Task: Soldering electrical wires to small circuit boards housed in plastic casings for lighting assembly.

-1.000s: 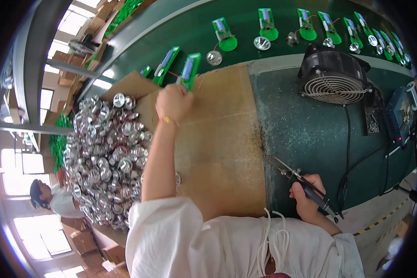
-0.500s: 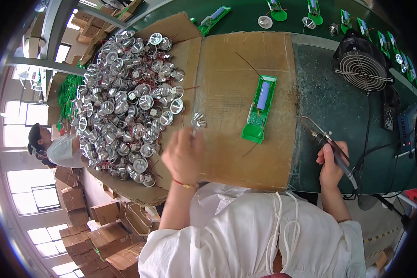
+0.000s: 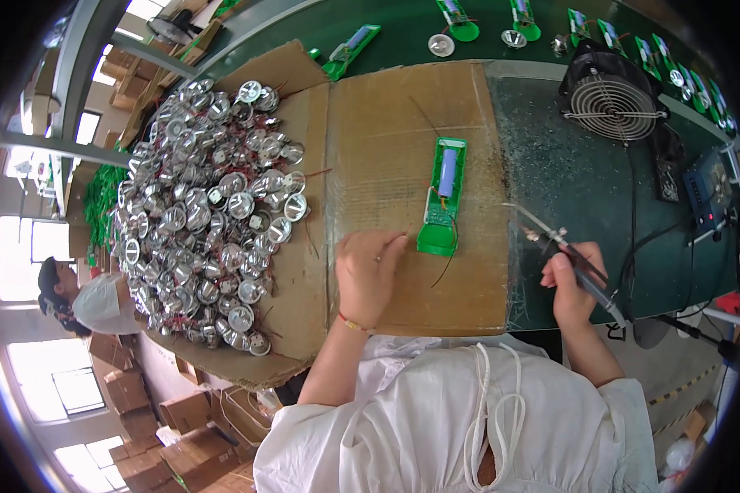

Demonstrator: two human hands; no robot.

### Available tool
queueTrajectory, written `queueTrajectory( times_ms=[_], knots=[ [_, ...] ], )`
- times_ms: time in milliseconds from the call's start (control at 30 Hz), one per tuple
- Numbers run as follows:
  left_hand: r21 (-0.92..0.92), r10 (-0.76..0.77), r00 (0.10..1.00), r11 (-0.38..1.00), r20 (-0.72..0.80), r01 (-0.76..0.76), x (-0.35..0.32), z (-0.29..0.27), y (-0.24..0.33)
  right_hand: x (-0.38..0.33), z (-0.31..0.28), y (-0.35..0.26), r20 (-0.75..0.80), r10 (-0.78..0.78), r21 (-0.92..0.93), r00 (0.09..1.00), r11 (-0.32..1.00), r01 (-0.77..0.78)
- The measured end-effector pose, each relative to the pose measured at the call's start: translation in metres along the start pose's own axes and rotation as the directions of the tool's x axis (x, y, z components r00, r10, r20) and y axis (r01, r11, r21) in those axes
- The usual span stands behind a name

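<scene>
My left hand [image 3: 368, 275] hovers over the brown cardboard sheet [image 3: 374, 164], fingers pinched together; whatever they hold is hidden behind them. Just right of it lies a green plastic housing [image 3: 443, 197] with a purple cylindrical battery [image 3: 447, 171], a small circuit board and thin wires, one dark wire trailing off its near end. In my right hand [image 3: 574, 283] is a soldering iron [image 3: 590, 283] with a thin bent metal tube along its tip, pointing up and left toward the housing without touching it.
A big pile of silver reflectors [image 3: 214, 214] with red wires fills a cardboard tray at left. A fan with a round grille [image 3: 615, 107] and a blue box [image 3: 707, 193] stand at right. Along the far side sit several green housings [image 3: 526, 18]. A person [image 3: 99, 304] is at far left.
My left hand has moved right, away from the pile toward the green housing. The single reflector that lay ahead of it no longer shows. The whole view has shifted slightly.
</scene>
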State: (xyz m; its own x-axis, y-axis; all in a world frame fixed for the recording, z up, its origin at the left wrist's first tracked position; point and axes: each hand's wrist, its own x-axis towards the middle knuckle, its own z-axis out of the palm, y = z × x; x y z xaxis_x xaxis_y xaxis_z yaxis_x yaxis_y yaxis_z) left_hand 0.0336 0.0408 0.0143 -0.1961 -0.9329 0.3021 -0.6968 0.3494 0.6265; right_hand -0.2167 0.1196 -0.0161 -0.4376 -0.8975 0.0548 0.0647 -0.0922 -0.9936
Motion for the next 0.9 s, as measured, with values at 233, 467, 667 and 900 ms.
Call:
queueTrajectory(
  times_ms=[233, 467, 667, 900],
  knots=[
    [-0.097, -0.109, 0.993, 0.989, 0.041, 0.113, 0.006, 0.025, 0.000, -0.005, 0.024, 0.004, 0.328, -0.167, -0.093, 0.930, 0.974, 0.208],
    [-0.197, -0.143, 0.988, 0.968, 0.063, 0.153, 0.010, 0.033, -0.002, 0.001, 0.038, 0.008, 0.237, -0.102, -0.115, 0.966, 0.985, 0.132],
    [-0.234, -0.130, 0.987, 0.961, 0.090, 0.148, 0.013, 0.033, 0.000, 0.002, 0.043, 0.006, 0.181, -0.037, -0.049, 0.983, 0.998, 0.047],
    [-0.204, -0.115, 0.988, 0.970, 0.105, 0.135, 0.013, 0.035, -0.003, 0.003, 0.041, 0.007, 0.219, -0.031, -0.080, 0.975, 0.996, 0.049]
  ],
)
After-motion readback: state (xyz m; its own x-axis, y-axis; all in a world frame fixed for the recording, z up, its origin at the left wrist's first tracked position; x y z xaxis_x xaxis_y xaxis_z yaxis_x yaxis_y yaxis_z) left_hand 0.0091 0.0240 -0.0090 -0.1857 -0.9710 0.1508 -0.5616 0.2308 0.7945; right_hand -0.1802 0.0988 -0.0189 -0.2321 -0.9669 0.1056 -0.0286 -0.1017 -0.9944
